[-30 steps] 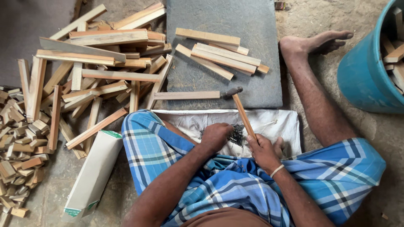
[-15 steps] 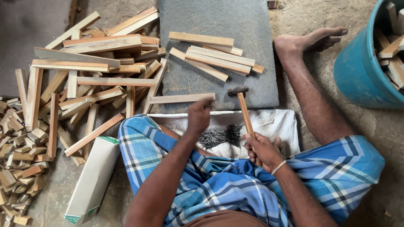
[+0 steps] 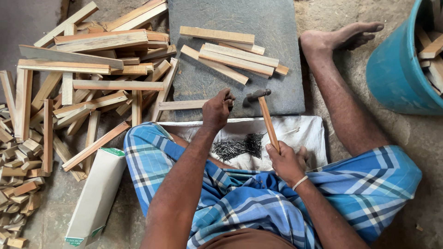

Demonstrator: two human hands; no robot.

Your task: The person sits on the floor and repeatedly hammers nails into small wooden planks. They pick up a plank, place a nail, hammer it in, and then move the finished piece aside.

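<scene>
My right hand (image 3: 287, 161) grips the wooden handle of a small hammer (image 3: 265, 115), its metal head raised just over the near edge of a grey stone slab (image 3: 277, 27). My left hand (image 3: 217, 108) is pinched shut at the end of a thin wooden strip (image 3: 182, 105) lying on that slab edge; whether it holds a nail I cannot tell. A pile of dark nails (image 3: 237, 146) lies on a white cloth (image 3: 304, 133) across my lap, between both hands. Several wooden slats (image 3: 230, 55) rest farther up the slab.
A big heap of wooden strips (image 3: 92, 78) covers the ground on the left, with small offcut blocks (image 3: 16, 184) at the far left. A long white carton (image 3: 94, 198) lies by my left knee. A blue bucket (image 3: 397, 69) with wood pieces stands at the right, beyond my outstretched leg (image 3: 341, 87).
My left hand left the nail pile and reached forward to the strip on the slab. The hammer swung upright, its head now over the slab edge.
</scene>
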